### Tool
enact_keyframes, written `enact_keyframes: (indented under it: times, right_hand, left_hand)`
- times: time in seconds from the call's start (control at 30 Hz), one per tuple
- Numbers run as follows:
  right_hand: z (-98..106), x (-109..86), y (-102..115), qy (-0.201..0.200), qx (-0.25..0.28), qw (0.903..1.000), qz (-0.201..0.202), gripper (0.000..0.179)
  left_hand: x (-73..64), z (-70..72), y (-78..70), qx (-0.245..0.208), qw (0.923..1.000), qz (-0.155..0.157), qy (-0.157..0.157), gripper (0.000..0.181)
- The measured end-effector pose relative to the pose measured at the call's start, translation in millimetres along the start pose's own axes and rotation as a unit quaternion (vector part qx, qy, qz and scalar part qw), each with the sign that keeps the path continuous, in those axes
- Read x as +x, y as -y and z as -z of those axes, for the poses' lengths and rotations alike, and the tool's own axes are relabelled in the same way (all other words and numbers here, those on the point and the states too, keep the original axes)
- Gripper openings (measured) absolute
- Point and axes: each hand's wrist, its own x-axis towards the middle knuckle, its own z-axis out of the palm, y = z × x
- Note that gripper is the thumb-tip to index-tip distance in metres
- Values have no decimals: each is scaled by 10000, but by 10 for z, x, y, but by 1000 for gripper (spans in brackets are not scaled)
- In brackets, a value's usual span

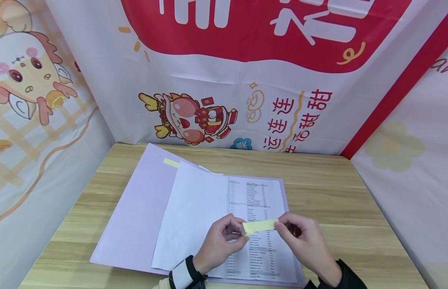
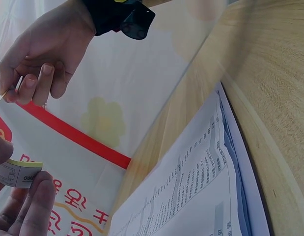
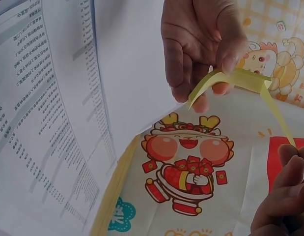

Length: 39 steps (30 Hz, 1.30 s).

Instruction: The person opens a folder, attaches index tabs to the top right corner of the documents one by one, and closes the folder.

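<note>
Over the open folder, my left hand [image 1: 221,243] pinches a small pad of yellow sticky notes [image 3: 245,78] between thumb and fingers. Its printed backing card [image 2: 18,174] shows in the left wrist view. My right hand [image 1: 308,237] pinches the far end of one yellow sticky strip [image 3: 278,113] between thumb and forefinger. The strip stretches from the pad's end to the right fingertips and still joins the pad in the right wrist view. Beneath both hands lies a printed page [image 1: 260,263] with columns of small text.
A lilac folder [image 1: 131,224] lies open on the wooden table [image 1: 332,192]. A blank white sheet [image 1: 189,216] leans across its middle. Another yellow sticky strip [image 1: 171,162] pokes out near the folder's top. A printed cloth [image 1: 209,72] hangs behind the table.
</note>
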Motion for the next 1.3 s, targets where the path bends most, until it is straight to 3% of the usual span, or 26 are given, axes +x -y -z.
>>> enact_keyframes:
  times: [0.47,0.73,0.87,1.3]
  right_hand:
    - [12,-21,10,-2,21,9999,-121,16]
    - [62,-22,-4,-201,-41,9997,-142,16]
    - [84,-5,-49,-263,-111,9995,-92,15]
    - [111,43,-182,-254,-265,9973,-630,14]
  left_hand:
    - [-28,17,28,-2,10000,45,-37,19]
    - [-37,36,44,-89,10000,11,-8,21]
    - [-47,27,38,-69,9999,110,94,22]
    - [-138,-108,44,27,9962,503,715,22]
